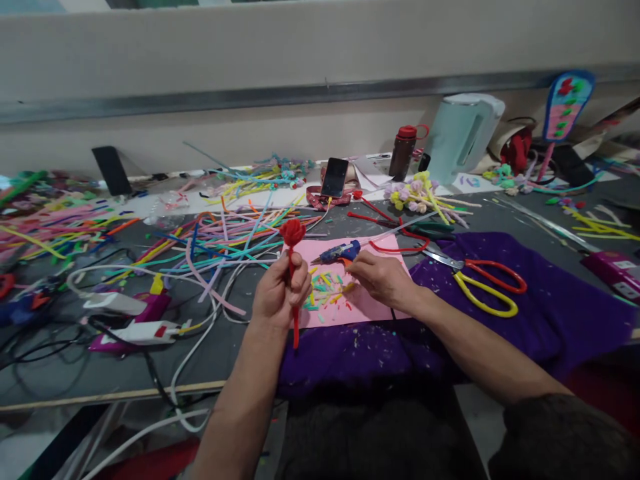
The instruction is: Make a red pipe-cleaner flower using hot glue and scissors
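Note:
My left hand grips the stem of a red pipe-cleaner flower, holding it upright with the curled bloom above my fingers. My right hand rests on a pink sheet, its fingertips pinched at small coloured pipe-cleaner scraps; whether it holds one is unclear. A blue glue gun lies on the pink sheet just beyond my right hand. A loose red pipe cleaner curves off to the right of the gun.
Scissors with red and yellow handles lie on purple cloth at right. Long coloured pipe cleaners cover the table's left and middle, with cables and a power strip. A phone, bottle and kettle stand at the back.

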Available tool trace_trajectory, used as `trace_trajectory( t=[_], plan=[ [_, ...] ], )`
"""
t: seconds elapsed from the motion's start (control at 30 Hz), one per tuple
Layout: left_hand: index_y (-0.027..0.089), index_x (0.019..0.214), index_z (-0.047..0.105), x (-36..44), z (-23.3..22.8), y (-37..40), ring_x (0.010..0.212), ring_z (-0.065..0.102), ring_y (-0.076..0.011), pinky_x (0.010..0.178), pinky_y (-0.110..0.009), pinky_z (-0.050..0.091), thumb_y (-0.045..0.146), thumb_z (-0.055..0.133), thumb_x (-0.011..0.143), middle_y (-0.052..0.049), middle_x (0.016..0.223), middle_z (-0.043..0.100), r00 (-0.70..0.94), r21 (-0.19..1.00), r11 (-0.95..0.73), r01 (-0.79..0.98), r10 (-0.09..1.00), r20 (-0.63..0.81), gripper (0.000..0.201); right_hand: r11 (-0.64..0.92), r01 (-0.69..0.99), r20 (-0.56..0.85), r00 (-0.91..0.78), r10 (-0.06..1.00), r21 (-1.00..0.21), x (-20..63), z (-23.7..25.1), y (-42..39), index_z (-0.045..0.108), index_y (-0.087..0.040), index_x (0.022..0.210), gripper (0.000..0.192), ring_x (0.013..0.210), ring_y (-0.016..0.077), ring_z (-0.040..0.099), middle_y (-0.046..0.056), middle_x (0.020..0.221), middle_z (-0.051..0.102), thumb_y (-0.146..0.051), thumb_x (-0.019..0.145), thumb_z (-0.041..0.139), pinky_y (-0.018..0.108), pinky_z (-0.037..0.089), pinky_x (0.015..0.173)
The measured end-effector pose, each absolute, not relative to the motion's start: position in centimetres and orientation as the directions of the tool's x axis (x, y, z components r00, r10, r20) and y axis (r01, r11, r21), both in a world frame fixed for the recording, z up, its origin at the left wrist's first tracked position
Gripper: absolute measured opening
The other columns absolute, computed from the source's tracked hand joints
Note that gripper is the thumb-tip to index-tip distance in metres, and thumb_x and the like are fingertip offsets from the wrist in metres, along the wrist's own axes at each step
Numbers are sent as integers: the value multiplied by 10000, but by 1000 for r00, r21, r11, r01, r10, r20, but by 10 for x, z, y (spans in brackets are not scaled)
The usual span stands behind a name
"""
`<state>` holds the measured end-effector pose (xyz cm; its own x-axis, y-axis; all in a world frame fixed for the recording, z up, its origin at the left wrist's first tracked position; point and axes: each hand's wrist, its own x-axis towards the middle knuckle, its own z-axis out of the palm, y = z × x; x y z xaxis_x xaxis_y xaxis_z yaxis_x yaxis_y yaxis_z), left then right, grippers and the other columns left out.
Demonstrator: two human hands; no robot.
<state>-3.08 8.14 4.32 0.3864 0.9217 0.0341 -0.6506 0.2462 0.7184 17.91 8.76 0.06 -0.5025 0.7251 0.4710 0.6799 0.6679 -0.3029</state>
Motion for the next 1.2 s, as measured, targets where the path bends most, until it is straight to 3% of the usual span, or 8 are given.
trace_trajectory(
  t=[0.17,0.3,0.47,0.67,0.87,1.2],
  plan=[
    [147,699,522,-24,40,74,252,345,-41,300,-141,250,319,407,828,46,390,441,454,800,240,-551,890,45,244,660,565,502,-434,749,-496,174,9,82,420,-219,1227,465,840,141,521,68,1099,521,-158,775,511,234,419,653],
    [126,760,544,-21,33,73,277,405,-53,293,-140,274,334,454,808,18,440,524,464,891,193,-411,886,22,231,596,331,466,-397,791,-731,171,18,79,471,-223,1182,429,711,108,529,56,1040,546,-209,761,547,245,441,642],
    [116,813,541,-16,27,74,374,516,-82,307,-143,326,341,500,783,-15,570,595,464,925,207,-319,885,-38,230,328,29,300,-337,893,-944,165,29,75,527,-185,1113,406,680,104,538,55,956,587,-280,724,598,211,424,551],
    [121,817,532,-12,26,74,432,545,-84,348,-144,359,351,537,759,-29,623,606,466,925,200,-322,884,-28,237,226,-163,269,-329,905,-960,151,37,71,599,-177,977,307,590,77,520,19,837,598,-303,697,613,184,391,488],
    [125,747,521,-12,26,72,426,541,-87,352,-152,360,387,561,732,-37,613,612,449,927,217,-306,891,-60,266,151,-174,200,-309,930,-973,140,34,73,614,-140,828,230,504,66,466,-19,600,528,-328,697,599,163,320,420],
    [112,723,578,-6,30,67,409,522,-93,353,-177,355,429,512,751,-44,583,597,481,941,209,-267,875,-58,325,100,-259,190,-352,917,-961,140,38,66,588,-156,807,207,428,70,454,-37,509,518,-327,689,595,179,288,397]
  ],
)
